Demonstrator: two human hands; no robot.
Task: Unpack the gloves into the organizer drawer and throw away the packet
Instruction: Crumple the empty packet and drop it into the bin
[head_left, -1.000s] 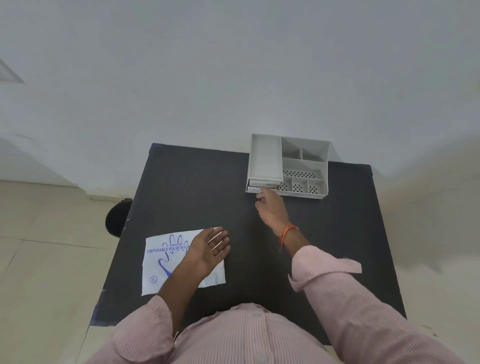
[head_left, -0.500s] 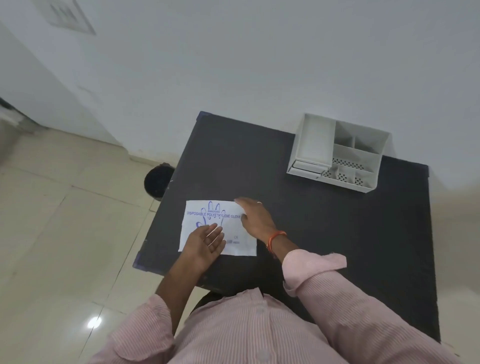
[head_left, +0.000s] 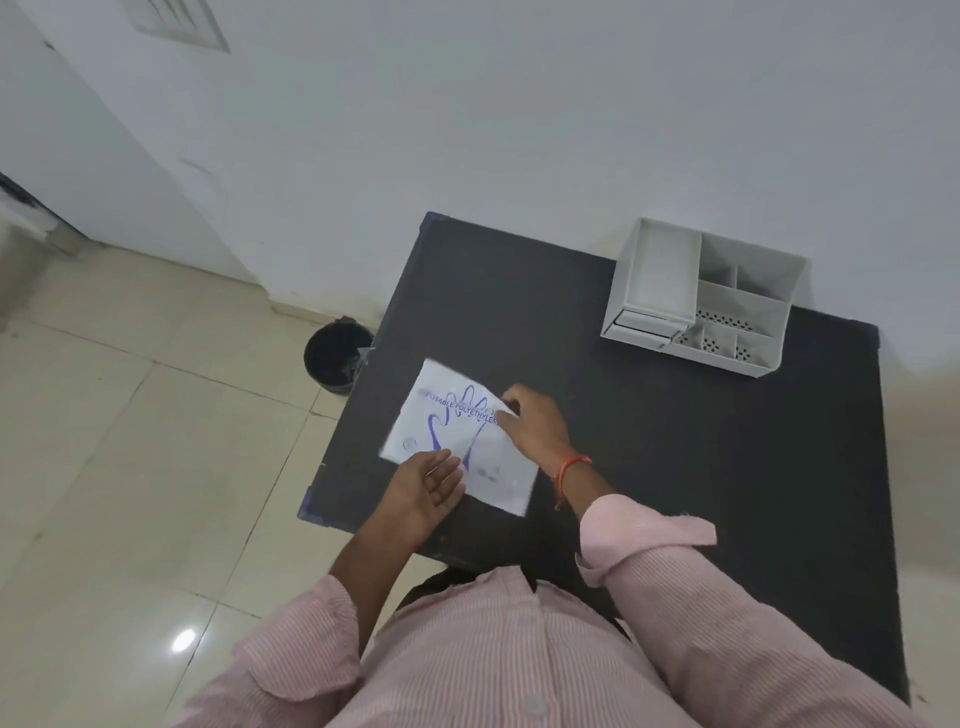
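Pinching flat printed packet (head_left: 457, 441), right hand (head_left: 530, 423).

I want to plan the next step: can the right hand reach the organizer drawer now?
Probably yes: bare black table lies between the right hand and the organizer drawer, but it is busy gripping the glove packet.

packet (head_left: 457, 441) on table (head_left: 649, 441) | both hands on it | organizer (head_left: 701, 306) far corner

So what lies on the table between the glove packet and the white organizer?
Nothing: in the head view only bare black table runs from the glove packet to the organizer. The right hand grips the packet's far edge.
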